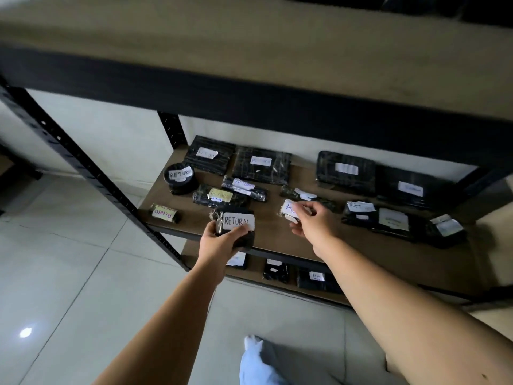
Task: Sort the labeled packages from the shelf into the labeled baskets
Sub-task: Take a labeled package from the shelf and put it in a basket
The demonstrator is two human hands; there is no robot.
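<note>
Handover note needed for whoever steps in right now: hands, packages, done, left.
Left hand: grips a black package labeled RETURN at the shelf's front edge.
Right hand: grip closing on a small white-labeled package, label partly hidden.
Middle shelf holds many more black packages, several reading RETURN; a few more on the lower shelf.
Baskets not in view, so nothing shown as sorted.
Left: carry both out, then the others.

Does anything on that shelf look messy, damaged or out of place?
Nothing looks damaged or spilled. The black packages lie at loose angles on the shelf, not in rows. The left hand holds a RETURN package past the front edge; the right hand pinches a small package.
</note>
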